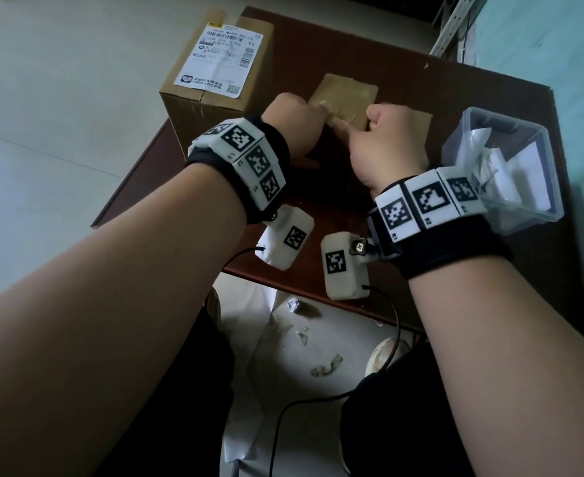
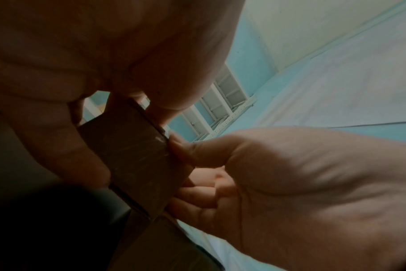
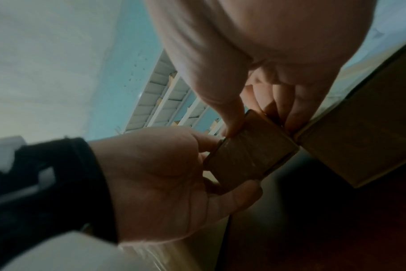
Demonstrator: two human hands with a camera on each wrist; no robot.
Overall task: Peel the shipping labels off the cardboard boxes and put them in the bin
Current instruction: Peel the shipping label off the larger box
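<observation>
A small plain cardboard box [image 1: 345, 94] is held above the dark wooden table [image 1: 369, 46], and no label shows on its visible faces. My left hand [image 1: 304, 115] grips its left side, fingers curled under it [image 2: 137, 155]. My right hand [image 1: 376, 127] holds the right near corner, with the thumb tip pressed on the box's edge [image 3: 248, 155] and the fingers curled behind. A larger box [image 1: 197, 108] at the table's left back still bears a white shipping label [image 1: 221, 60]. The clear plastic bin [image 1: 504, 118] at the right holds white peeled labels.
Another brown box [image 1: 423, 123] sits just behind my right hand. Torn paper scraps [image 1: 325, 368] and a crumpled ball [image 1: 294, 304] lie on the floor below the table's near edge. A metal shelf [image 1: 456, 25] stands at the back right.
</observation>
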